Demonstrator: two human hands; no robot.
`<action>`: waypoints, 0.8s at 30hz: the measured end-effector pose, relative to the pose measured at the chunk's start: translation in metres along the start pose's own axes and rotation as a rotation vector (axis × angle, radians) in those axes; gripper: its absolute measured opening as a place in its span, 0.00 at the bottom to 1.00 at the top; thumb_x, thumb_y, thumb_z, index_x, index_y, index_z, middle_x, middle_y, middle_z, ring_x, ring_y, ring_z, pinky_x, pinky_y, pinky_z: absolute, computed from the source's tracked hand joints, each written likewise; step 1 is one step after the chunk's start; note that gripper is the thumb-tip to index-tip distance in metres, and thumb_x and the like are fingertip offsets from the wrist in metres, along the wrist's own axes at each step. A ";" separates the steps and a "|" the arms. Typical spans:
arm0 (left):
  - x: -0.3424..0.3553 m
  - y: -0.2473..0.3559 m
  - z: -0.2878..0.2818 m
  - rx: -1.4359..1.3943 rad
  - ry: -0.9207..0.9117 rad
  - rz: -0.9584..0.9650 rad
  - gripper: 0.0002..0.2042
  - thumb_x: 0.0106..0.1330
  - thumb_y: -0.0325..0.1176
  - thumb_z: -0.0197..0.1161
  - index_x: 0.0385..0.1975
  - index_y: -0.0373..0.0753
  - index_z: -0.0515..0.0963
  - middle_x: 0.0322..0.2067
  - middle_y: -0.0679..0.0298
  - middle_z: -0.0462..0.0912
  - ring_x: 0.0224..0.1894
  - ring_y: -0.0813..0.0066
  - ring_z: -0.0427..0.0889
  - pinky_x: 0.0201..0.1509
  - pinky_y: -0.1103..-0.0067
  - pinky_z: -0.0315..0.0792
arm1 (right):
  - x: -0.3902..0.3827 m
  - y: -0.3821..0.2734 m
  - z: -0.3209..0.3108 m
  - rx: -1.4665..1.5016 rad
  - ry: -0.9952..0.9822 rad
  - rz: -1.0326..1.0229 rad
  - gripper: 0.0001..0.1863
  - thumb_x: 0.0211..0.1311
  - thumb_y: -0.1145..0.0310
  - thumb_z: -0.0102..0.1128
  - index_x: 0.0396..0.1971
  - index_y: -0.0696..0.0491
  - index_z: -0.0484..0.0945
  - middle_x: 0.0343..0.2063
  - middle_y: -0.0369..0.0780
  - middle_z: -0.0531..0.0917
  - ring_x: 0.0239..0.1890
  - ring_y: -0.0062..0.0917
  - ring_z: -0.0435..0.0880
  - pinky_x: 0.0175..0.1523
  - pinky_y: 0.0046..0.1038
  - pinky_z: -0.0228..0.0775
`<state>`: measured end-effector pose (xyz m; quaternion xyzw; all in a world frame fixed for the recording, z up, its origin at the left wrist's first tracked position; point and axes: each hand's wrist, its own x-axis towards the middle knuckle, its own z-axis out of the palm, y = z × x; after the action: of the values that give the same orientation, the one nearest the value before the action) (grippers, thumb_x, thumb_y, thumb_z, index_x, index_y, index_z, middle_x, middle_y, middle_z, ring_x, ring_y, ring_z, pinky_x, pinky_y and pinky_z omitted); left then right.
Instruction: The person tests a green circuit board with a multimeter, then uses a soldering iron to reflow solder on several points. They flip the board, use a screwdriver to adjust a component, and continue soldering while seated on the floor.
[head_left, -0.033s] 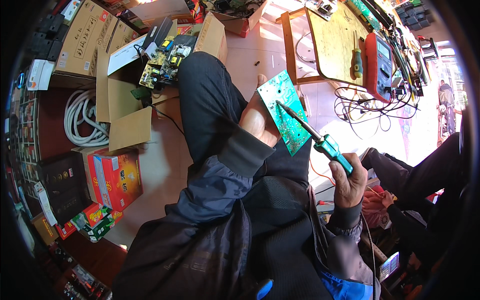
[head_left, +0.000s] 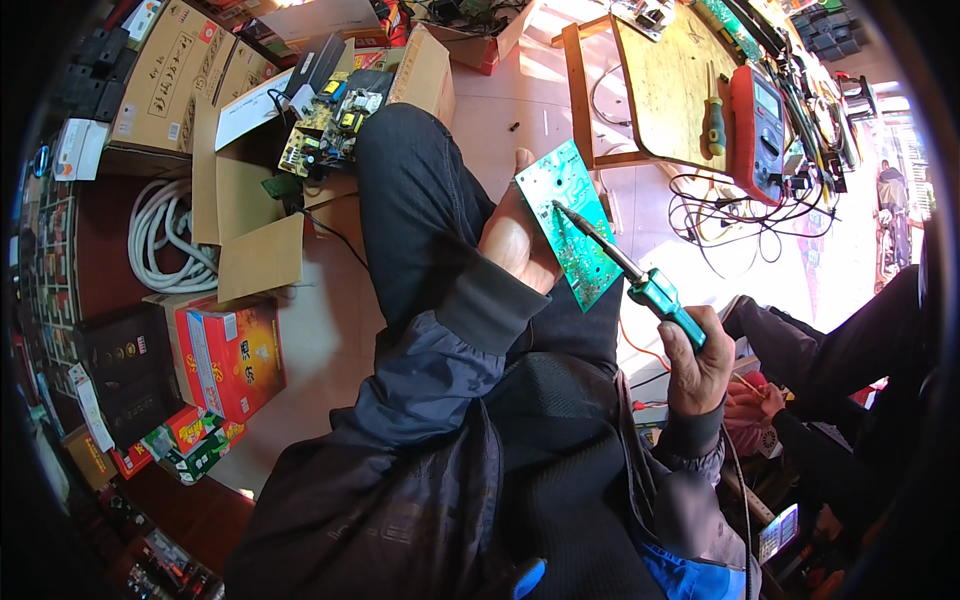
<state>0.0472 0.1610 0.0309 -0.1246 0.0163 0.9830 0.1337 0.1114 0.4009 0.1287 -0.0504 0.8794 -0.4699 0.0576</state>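
Note:
A green circuit board (head_left: 578, 240) is tilted up over my lap, its solder side with many small joints facing me. My left hand (head_left: 515, 240) grips it from behind along its left edge; most of the fingers are hidden behind the board. In my right hand (head_left: 697, 365) is a soldering iron (head_left: 655, 292) with a green handle, the fingers wrapped round its rear end. Its dark metal shaft slants up to the left across the board. The tip meets the upper left part of the board's face, touching or very close to it.
Beyond the board stands a wooden stool (head_left: 665, 90) with a screwdriver (head_left: 715, 125) and a red multimeter (head_left: 758, 135) among tangled leads. Yellow-brown circuit boards (head_left: 335, 120) lie on an open carton (head_left: 250, 215) at left. A co-worker's hand (head_left: 770, 400) is at the right.

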 end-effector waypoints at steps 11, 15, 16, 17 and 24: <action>0.000 -0.002 0.003 -0.024 -0.002 -0.011 0.24 0.77 0.59 0.52 0.50 0.44 0.83 0.47 0.58 0.86 0.55 0.56 0.83 0.68 0.35 0.66 | -0.001 0.003 0.004 0.026 0.011 0.007 0.17 0.67 0.62 0.72 0.35 0.61 0.78 0.21 0.36 0.77 0.25 0.17 0.71 0.32 0.23 0.64; 0.000 -0.002 0.002 -0.033 0.008 0.000 0.24 0.77 0.59 0.52 0.50 0.44 0.82 0.47 0.58 0.86 0.55 0.57 0.83 0.68 0.35 0.66 | 0.000 0.002 0.003 0.015 0.002 0.011 0.17 0.67 0.62 0.73 0.35 0.61 0.78 0.20 0.37 0.77 0.24 0.18 0.71 0.32 0.23 0.64; 0.000 -0.002 0.001 -0.024 0.019 -0.006 0.24 0.77 0.59 0.53 0.50 0.44 0.82 0.47 0.57 0.86 0.55 0.57 0.83 0.68 0.35 0.66 | 0.000 0.002 0.003 0.020 0.004 0.003 0.17 0.67 0.62 0.73 0.35 0.61 0.78 0.20 0.37 0.76 0.24 0.18 0.71 0.32 0.23 0.64; -0.001 -0.001 0.000 -0.026 0.004 -0.013 0.24 0.76 0.59 0.53 0.50 0.44 0.82 0.47 0.57 0.86 0.55 0.56 0.83 0.69 0.35 0.66 | 0.000 0.003 0.003 0.012 0.000 0.005 0.17 0.66 0.62 0.73 0.35 0.61 0.78 0.20 0.37 0.76 0.24 0.18 0.71 0.32 0.23 0.64; 0.000 -0.002 -0.003 -0.067 0.012 -0.010 0.24 0.76 0.59 0.53 0.51 0.44 0.82 0.48 0.53 0.85 0.57 0.54 0.82 0.69 0.35 0.67 | -0.001 0.000 0.003 0.027 -0.005 0.006 0.17 0.66 0.62 0.74 0.34 0.61 0.78 0.19 0.36 0.76 0.24 0.17 0.70 0.31 0.23 0.63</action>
<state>0.0481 0.1623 0.0277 -0.1349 -0.0163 0.9816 0.1342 0.1129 0.3991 0.1271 -0.0480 0.8729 -0.4816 0.0617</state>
